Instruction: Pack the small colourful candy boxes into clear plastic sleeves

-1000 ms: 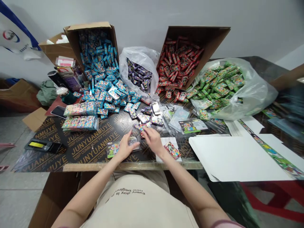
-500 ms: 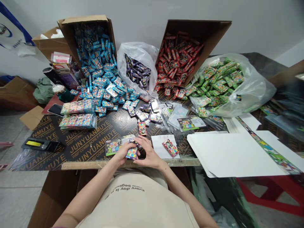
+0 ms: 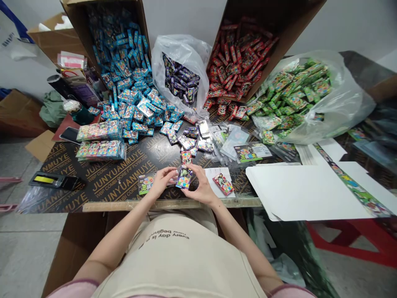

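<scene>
Green-and-black card point(image 3: 144, 188): partly hidden by the left hand point(image 3: 163, 181).
Purple packet point(image 3: 183, 178): lettering too small to read.
Cardboard box, upper right point(image 3: 294, 37): top cut off by the upper edge.
Far-right items point(image 3: 380, 138): blurred, too unclear to name.

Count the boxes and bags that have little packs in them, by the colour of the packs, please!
Box of blue packs: 1
Bag of purple packs: 1
Box of red packs: 1
Bag of green packs: 1
Total: 4
</scene>
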Action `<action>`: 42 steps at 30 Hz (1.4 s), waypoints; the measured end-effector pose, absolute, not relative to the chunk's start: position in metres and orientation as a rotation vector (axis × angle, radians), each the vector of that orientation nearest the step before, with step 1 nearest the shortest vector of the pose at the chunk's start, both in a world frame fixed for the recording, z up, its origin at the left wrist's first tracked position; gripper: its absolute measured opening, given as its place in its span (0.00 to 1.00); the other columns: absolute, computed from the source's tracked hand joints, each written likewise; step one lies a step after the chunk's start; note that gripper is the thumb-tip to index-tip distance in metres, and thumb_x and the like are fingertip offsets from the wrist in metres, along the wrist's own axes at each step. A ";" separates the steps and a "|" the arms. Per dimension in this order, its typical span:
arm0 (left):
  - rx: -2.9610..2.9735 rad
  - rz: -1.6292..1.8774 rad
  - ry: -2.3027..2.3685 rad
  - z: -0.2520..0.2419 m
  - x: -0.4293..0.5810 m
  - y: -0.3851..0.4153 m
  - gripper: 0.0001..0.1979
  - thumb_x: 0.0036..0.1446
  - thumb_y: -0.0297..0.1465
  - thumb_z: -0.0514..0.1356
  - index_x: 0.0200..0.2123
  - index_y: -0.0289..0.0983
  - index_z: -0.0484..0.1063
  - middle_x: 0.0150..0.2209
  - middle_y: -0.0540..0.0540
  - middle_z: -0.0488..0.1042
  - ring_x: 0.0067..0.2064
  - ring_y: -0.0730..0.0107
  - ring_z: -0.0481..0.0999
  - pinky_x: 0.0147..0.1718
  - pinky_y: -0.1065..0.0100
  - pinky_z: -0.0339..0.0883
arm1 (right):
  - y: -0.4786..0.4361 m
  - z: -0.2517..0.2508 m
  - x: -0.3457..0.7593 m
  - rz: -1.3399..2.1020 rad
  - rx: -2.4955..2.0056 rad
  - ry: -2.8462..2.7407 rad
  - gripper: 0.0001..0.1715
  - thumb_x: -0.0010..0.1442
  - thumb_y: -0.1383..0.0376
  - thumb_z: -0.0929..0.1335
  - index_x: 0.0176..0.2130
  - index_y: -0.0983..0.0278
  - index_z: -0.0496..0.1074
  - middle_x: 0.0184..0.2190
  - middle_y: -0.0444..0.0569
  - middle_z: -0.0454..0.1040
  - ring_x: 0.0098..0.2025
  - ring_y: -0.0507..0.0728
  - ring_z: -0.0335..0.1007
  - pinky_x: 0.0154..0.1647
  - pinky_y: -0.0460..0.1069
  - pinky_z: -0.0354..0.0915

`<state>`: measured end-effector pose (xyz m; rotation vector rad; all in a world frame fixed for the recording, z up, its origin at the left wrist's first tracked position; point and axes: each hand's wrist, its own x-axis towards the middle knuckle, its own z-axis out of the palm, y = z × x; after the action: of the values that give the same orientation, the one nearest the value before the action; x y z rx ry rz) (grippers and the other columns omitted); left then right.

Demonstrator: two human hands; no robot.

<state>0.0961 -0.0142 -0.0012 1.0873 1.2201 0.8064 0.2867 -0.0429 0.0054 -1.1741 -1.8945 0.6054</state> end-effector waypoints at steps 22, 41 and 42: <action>2.576 0.730 1.489 -0.015 0.064 -0.029 0.42 0.48 0.28 0.62 0.66 0.34 0.50 0.59 0.36 0.67 0.61 0.50 0.63 0.64 0.47 0.40 | 0.002 -0.006 0.312 0.426 -1.245 -1.717 0.44 0.51 0.57 0.74 0.62 0.58 0.57 0.58 0.55 0.63 0.60 0.65 0.61 0.58 0.62 0.63; 2.514 0.735 1.655 -0.017 0.068 -0.038 0.26 0.55 0.25 0.58 0.57 0.50 0.68 0.55 0.42 0.70 0.61 0.52 0.64 0.64 0.42 0.28 | -0.032 0.009 0.303 0.400 -1.160 -1.923 0.43 0.54 0.63 0.71 0.64 0.52 0.53 0.59 0.54 0.61 0.61 0.67 0.59 0.60 0.65 0.60; 2.514 0.700 1.666 -0.014 0.067 -0.038 0.28 0.53 0.26 0.59 0.58 0.48 0.67 0.56 0.40 0.69 0.60 0.50 0.64 0.63 0.42 0.29 | -0.027 0.009 0.304 0.391 -1.154 -1.924 0.42 0.54 0.62 0.71 0.63 0.53 0.53 0.58 0.54 0.62 0.60 0.66 0.60 0.59 0.65 0.61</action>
<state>0.0674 -0.0376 -0.0136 2.5143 1.6662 0.6995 0.3038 -0.0273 0.0095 -1.1535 -1.9236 0.3910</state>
